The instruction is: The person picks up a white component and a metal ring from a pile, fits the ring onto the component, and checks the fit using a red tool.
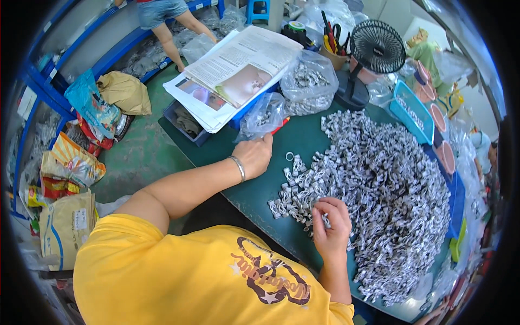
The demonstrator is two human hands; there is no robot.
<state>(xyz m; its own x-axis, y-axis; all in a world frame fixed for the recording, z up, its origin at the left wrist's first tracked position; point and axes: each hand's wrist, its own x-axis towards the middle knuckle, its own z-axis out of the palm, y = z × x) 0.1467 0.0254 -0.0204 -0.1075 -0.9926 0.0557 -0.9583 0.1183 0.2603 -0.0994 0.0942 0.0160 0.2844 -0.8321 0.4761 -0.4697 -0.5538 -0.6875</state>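
My right hand [332, 226] is closed at the near left edge of a big heap of small silver metal parts [395, 195], with one small metal part [325, 220] showing between thumb and fingers. Farther left, my left hand [254, 157], with a bracelet at its wrist, rests by the table's edge. Its fingers curl downward and are partly hidden; whatever they hold cannot be made out. Just beyond them lie a clear plastic bag [262, 116] and a red, slim object [280, 126]. A single ring [289, 156] sits apart from the heap on the green tabletop [254, 200].
A stack of printed sheets [233, 70] covers blue bins at the far left. Behind the heap stand a filled clear bag [309, 81], a black fan [374, 51], a tool cup [334, 54] and a turquoise basket [411, 111]. Another person [165, 24] stands beyond.
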